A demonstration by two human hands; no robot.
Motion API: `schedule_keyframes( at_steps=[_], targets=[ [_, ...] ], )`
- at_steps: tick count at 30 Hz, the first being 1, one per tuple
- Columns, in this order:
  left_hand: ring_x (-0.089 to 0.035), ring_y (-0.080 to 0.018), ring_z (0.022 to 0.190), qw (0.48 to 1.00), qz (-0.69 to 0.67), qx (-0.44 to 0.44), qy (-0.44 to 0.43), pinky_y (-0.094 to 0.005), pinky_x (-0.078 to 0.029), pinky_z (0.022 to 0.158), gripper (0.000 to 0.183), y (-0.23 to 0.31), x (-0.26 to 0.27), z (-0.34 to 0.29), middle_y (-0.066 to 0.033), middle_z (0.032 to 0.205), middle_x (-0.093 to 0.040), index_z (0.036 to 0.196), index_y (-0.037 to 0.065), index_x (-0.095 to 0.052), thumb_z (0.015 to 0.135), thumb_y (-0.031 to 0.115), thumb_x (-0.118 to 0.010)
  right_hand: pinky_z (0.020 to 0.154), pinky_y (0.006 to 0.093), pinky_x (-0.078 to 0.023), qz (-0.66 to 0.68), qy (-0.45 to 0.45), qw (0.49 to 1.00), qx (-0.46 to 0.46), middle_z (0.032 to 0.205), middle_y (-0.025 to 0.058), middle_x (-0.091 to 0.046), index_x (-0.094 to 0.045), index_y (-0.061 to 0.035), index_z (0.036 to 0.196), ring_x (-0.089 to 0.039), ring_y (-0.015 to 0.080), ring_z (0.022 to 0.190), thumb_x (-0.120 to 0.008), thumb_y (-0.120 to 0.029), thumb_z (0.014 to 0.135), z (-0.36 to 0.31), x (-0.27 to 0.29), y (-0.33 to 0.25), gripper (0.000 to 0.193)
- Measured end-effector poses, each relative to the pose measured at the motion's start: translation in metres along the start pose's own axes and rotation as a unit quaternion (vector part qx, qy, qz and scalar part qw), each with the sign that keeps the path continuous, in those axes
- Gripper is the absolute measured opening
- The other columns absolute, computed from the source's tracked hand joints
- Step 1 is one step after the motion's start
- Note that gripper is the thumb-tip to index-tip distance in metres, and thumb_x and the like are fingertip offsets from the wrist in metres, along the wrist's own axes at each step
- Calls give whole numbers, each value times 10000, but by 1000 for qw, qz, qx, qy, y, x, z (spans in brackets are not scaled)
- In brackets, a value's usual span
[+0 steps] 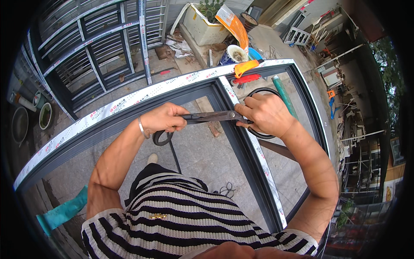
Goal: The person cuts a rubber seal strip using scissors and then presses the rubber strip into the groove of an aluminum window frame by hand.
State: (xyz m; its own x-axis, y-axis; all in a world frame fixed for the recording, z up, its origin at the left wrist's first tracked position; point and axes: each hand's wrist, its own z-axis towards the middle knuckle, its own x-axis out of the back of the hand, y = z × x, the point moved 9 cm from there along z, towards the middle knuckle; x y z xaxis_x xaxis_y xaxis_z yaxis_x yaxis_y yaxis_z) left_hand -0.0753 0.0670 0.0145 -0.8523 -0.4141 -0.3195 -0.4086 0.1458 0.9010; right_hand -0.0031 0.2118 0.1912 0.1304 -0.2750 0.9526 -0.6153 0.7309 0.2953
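Observation:
My right hand is wrapped round the black handles of a pair of scissors, whose blades point left. Close to the blade tips, my left hand pinches a black flexible strip. The strip curls below the fingers and hangs down toward the floor. Part of it runs along the blades, and whether they are cutting into it I cannot tell. Both hands are above a large dark grey window frame faced with white printed film, and its crossbar passes beneath the scissors.
An orange-yellow tool rests on the frame's far edge, beside a red-handled tool. A green roll lies at the right, a teal roll at the lower left. Barred frames stand far left; a white planter and bucket sit beyond.

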Motion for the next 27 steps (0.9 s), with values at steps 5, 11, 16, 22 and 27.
schedule_keyframes(
  at_steps=[5, 11, 16, 22, 27],
  targets=[
    [-416, -18, 518, 1000, -15, -1, -4, -203, -291, 439, 215, -5, 4, 2, -3, 712, -590, 1080, -25, -695, 898, -3, -583, 627, 383, -535, 1, -10, 1000, 8, 778, 48, -624, -663, -107, 929, -685, 233, 747, -801, -443, 787, 2, -1, -2, 390],
    [-385, -18, 539, 1000, -3, 1, 7, -197, -262, 454, 242, -6, 5, 3, 4, 724, -569, 1109, -31, -691, 898, -20, -574, 634, 385, -539, 8, -32, 999, 11, 782, 64, -632, -660, -95, 919, -688, 244, 739, -782, -446, 811, 3, -7, -1, 387],
    [-393, -21, 538, 1000, -6, 2, 6, -199, -273, 454, 239, -3, 3, 3, 7, 714, -569, 1106, -35, -694, 897, -9, -581, 629, 378, -542, -4, -34, 999, 15, 785, 59, -631, -659, -92, 918, -690, 235, 748, -777, -442, 814, 5, 1, -5, 384],
    [-403, -22, 531, 1000, 9, -2, 14, -202, -283, 453, 230, -1, 4, 3, 8, 704, -576, 1093, -32, -700, 895, 2, -586, 622, 348, -548, -50, -46, 998, 7, 803, 41, -631, -661, -100, 917, -693, 206, 771, -764, -438, 822, 8, 7, -10, 366],
    [-401, -21, 527, 1000, 7, 0, 4, -200, -285, 453, 229, -1, 4, 3, 7, 707, -577, 1086, -33, -701, 892, 0, -585, 639, 366, -553, -34, -57, 998, 2, 802, 49, -643, -670, -95, 927, -703, 225, 772, -762, -454, 823, 9, 7, -7, 384]
  ],
)
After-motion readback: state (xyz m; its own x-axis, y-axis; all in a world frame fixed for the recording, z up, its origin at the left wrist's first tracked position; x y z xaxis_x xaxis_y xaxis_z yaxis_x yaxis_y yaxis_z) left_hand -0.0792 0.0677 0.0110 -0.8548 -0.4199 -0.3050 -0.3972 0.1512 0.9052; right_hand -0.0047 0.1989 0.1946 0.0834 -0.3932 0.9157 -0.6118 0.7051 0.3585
